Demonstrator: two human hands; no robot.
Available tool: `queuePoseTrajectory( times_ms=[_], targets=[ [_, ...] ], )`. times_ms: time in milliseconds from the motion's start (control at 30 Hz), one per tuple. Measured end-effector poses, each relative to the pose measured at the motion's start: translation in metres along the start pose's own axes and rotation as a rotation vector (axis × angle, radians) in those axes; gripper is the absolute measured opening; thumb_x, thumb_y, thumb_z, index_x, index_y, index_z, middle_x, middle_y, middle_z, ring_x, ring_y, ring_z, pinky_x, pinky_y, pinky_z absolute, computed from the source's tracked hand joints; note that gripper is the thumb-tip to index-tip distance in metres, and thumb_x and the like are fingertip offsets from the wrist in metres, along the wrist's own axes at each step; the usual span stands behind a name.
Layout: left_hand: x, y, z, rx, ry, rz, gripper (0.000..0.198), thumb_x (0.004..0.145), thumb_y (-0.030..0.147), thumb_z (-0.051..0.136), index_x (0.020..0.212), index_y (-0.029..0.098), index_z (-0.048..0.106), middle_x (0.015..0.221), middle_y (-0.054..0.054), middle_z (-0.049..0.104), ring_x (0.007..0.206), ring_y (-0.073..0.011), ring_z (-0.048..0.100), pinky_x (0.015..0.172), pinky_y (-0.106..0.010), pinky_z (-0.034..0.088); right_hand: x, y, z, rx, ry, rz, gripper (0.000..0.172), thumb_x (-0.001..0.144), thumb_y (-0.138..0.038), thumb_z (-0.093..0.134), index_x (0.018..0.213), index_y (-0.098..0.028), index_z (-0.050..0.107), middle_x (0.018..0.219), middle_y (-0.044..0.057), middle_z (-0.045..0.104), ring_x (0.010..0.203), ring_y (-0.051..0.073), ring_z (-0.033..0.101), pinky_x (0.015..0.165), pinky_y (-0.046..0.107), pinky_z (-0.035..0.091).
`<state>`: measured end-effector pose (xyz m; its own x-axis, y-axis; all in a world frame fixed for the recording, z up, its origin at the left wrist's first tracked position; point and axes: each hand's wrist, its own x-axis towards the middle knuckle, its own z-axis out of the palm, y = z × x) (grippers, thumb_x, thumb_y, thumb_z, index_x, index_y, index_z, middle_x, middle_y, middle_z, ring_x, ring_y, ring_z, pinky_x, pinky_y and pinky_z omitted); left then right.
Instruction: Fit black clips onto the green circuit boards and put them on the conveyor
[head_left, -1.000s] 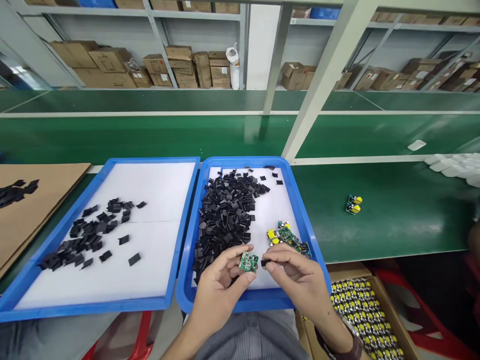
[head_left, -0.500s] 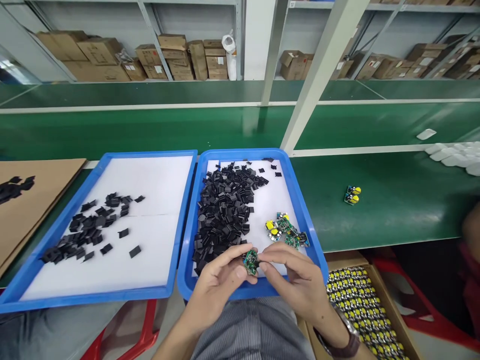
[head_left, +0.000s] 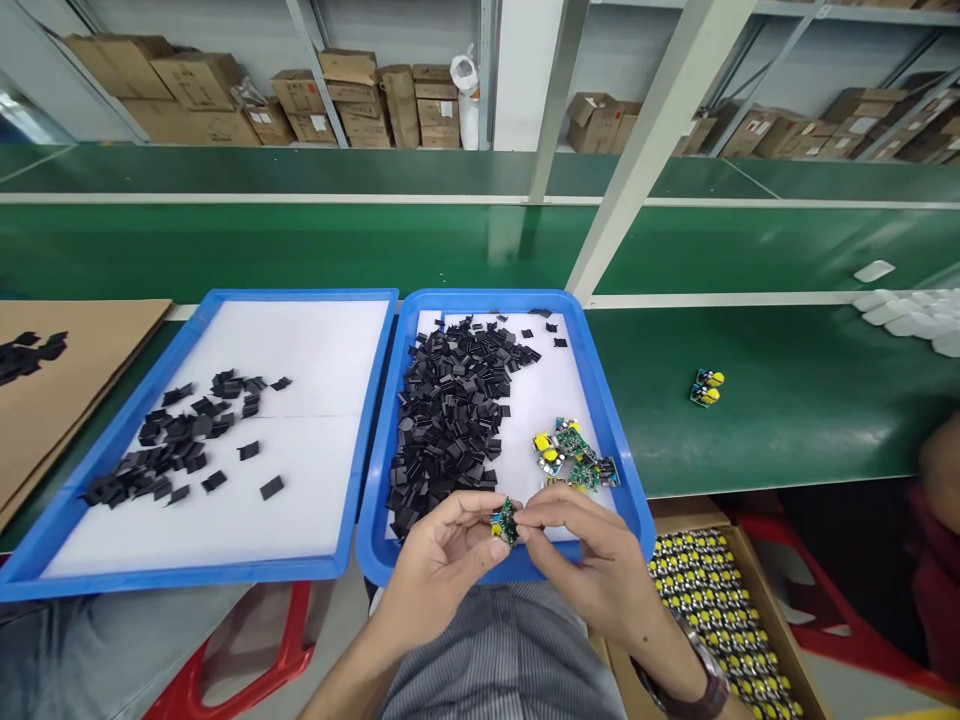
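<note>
Both hands meet over the near edge of the right blue tray [head_left: 611, 440]. My left hand [head_left: 437, 565] pinches a small green circuit board [head_left: 504, 521] with a yellow part on it. My right hand [head_left: 589, 555] is closed on the same board from the right, fingertips pressed to it. Whether a black piece sits between them is hidden. Just beyond the hands lies a heap of small black pieces [head_left: 457, 415]. A few more green and yellow circuit boards [head_left: 574, 455] lie on the tray's white liner to the right.
A left blue tray [head_left: 187, 575] holds scattered black pieces [head_left: 176, 450]. Cardboard sheet [head_left: 67, 390] at far left. One loose board [head_left: 706, 387] lies on the green bench. A carton of boards [head_left: 720, 620] stands at lower right. Another person's arm [head_left: 941, 470] shows at right edge.
The board has turned from flat to edge-on between my fingers, and my right hand has closed in onto it. Both hands stay at the tray's near edge.
</note>
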<state>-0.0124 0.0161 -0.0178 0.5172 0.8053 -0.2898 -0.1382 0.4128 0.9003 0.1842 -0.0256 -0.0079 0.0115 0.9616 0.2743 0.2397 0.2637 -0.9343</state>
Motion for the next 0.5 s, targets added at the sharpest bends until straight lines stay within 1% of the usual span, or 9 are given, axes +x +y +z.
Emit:
queuePoseTrajectory(
  times_ms=[133, 233, 367, 500],
  targets=[
    [0.0002, -0.0003, 0.0003, -0.043, -0.012, 0.022, 0.029, 0.089, 0.026, 0.082, 0.118, 0.024, 0.076, 0.106, -0.004, 0.076, 0.097, -0.0142, 0.07, 0.091, -0.026, 0.056, 0.0037, -0.0032, -0.0031, -0.053, -0.049, 0.035, 0.019, 0.096, -0.013, 0.066, 0.104, -0.027, 0.074, 0.09, 0.002, 0.073, 0.081, 0.018, 0.069, 0.072, 0.031, 0.057],
    [0.0011, -0.0006, -0.0004, -0.02, -0.011, 0.046, 0.028, 0.09, 0.025, 0.081, 0.118, 0.027, 0.077, 0.106, -0.002, 0.075, 0.096, -0.013, 0.07, 0.09, -0.024, 0.056, 0.0055, -0.0016, -0.0029, -0.08, -0.042, 0.023, 0.017, 0.096, -0.013, 0.064, 0.101, -0.026, 0.073, 0.088, 0.002, 0.072, 0.08, 0.018, 0.068, 0.071, 0.032, 0.056],
    [0.0021, -0.001, -0.0007, -0.001, -0.014, 0.062, 0.029, 0.091, 0.023, 0.08, 0.119, 0.03, 0.077, 0.107, -0.001, 0.075, 0.098, -0.0128, 0.07, 0.09, -0.023, 0.057, 0.0035, 0.0014, -0.0008, -0.097, -0.046, -0.006, 0.016, 0.097, -0.013, 0.062, 0.103, -0.025, 0.071, 0.089, 0.002, 0.069, 0.08, 0.018, 0.066, 0.072, 0.032, 0.055],
    [0.0023, -0.0008, 0.0008, 0.035, -0.02, 0.116, 0.03, 0.092, 0.021, 0.077, 0.121, 0.031, 0.077, 0.113, -0.002, 0.075, 0.1, -0.0136, 0.072, 0.09, -0.023, 0.058, 0.0008, 0.0021, 0.0024, -0.093, -0.031, 0.033, 0.014, 0.097, -0.013, 0.063, 0.1, -0.024, 0.071, 0.086, 0.001, 0.067, 0.08, 0.017, 0.064, 0.071, 0.031, 0.052]
  ],
)
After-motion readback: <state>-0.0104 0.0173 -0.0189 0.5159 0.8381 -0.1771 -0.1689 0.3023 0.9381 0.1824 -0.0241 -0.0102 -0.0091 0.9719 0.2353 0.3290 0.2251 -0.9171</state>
